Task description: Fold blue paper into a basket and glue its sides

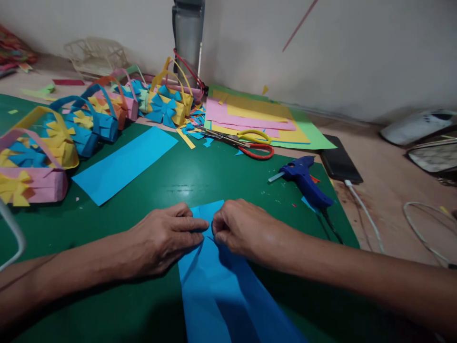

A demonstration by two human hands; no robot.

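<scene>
A blue sheet of paper (228, 295) with creases lies on the green mat in front of me, its near end running out of the bottom of the view. My left hand (167, 238) rests over its left edge, fingers stretched out and pressing near a fold. Just across from it, my right hand (237, 226) is closed, thumb and fingers pinched at the paper's fold near the far end. The fingertips of both hands are close together, and the right hand's grip partly hides the fold. Another blue paper strip (124, 164) lies flat beyond my left hand.
Small paper baskets (85, 119) with handles and bows line the left side. Scissors (250, 140) lie by stacked coloured paper (250, 114). A blue glue gun (305, 178) and its cord lie on the right, near a black phone (341, 159). A bottle (189, 43) stands against the wall.
</scene>
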